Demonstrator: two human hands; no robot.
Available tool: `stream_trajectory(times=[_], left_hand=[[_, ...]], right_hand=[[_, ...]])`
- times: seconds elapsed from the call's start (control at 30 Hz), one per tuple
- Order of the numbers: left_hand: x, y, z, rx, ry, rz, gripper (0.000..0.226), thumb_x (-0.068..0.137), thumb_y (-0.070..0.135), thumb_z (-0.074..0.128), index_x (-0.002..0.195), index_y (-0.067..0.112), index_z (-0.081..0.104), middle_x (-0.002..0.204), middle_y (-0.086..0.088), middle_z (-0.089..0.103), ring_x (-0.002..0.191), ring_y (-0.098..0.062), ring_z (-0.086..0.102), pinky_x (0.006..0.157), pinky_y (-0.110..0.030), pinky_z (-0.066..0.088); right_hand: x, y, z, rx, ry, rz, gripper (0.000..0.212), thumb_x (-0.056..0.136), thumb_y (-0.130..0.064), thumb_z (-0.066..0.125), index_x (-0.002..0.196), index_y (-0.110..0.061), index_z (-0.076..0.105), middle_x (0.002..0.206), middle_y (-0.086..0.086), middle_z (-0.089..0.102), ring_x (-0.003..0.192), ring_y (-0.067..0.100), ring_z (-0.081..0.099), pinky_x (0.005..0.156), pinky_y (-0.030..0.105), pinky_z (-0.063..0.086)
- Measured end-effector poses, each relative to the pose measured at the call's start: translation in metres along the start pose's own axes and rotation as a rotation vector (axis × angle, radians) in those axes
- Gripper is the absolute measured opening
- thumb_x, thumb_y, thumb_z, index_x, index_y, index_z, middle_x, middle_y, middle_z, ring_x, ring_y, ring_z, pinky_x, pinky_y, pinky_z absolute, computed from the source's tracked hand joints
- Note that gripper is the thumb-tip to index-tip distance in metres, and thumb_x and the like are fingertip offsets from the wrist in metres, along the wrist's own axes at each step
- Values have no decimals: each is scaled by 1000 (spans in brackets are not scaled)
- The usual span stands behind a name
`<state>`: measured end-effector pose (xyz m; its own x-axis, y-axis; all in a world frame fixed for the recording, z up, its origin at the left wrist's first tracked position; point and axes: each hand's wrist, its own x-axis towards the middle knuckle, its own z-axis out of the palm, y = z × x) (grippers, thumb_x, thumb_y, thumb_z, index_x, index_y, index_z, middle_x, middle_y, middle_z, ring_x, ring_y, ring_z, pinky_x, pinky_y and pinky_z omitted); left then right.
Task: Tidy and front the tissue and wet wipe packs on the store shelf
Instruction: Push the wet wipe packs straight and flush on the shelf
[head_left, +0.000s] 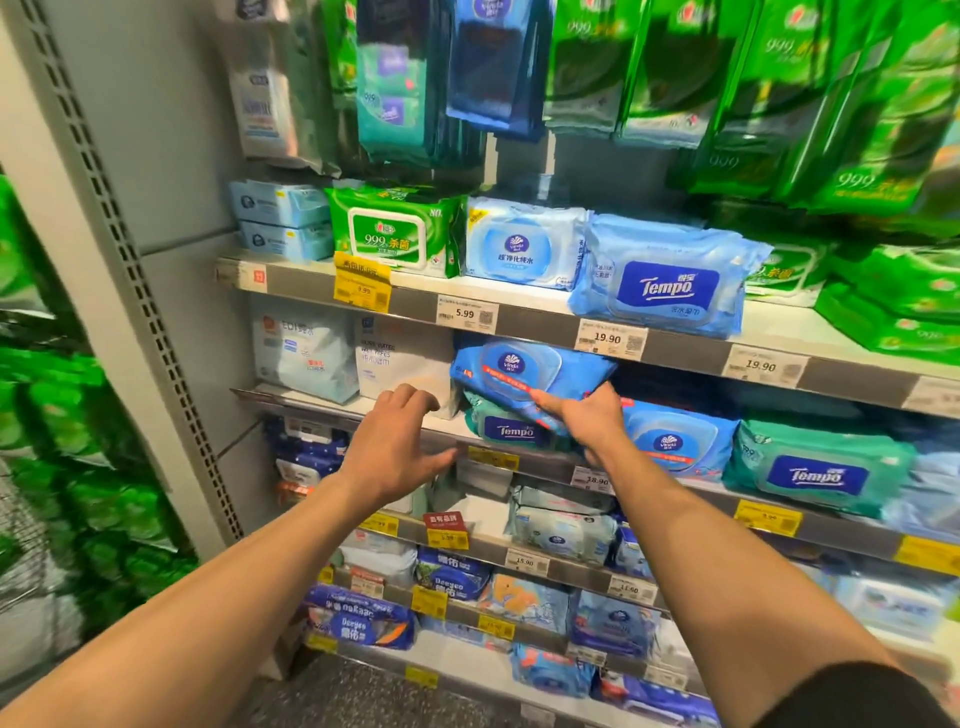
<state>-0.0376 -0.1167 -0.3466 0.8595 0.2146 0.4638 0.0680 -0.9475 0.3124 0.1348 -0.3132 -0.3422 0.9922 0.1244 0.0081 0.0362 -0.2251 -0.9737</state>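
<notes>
On the second shelf (691, 483) a blue Vinda wipe pack (524, 371) lies tilted on top of a teal Tempo pack (511, 428). My right hand (587, 418) touches the blue pack's lower right edge, its fingers stretched along it. My left hand (397, 444) hovers just in front of the shelf edge, fingers apart and empty, below a white pure-water wipe pack (400, 364). Another blue Vinda pack (675, 441) and a teal Tempo pack (815, 473) lie to the right.
The shelf above carries a green 999 pack (395, 234), a light blue Vinda pack (524, 244) and a blue Tempo pack (665, 283). Green packs hang at the top right. Lower shelves hold several smaller packs. A perforated upright (135, 270) bounds the left side.
</notes>
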Motion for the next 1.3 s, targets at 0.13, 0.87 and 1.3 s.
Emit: stream_trajectory(times=[0.13,0.87,1.3], left_hand=[[-7,-1,-9,0,-25,-26,58,73,45,77,118,14,56,113,-3,55,106,-24,51,90,-40,48],[10,81,-15,-43,-62,99,59,73,40,80,119,11,56,113,-6,55,108,-25,50,87,-38,47],[13,116,32,39,-170,119,59,76,49,74,120,17,53,118,-4,53,112,-25,48,94,-40,45]], right_hand=[[-16,7,7,38,-20,13,83,39,-33,97,113,-16,63,107,-2,73,92,15,70,84,37,59],[-62,22,-71,343,12,11,69,56,-2,93,117,-8,61,106,4,75,94,19,74,85,44,60],[-106,101,-195,288,65,89,83,39,0,93,114,-7,57,111,13,71,93,30,71,78,49,60]])
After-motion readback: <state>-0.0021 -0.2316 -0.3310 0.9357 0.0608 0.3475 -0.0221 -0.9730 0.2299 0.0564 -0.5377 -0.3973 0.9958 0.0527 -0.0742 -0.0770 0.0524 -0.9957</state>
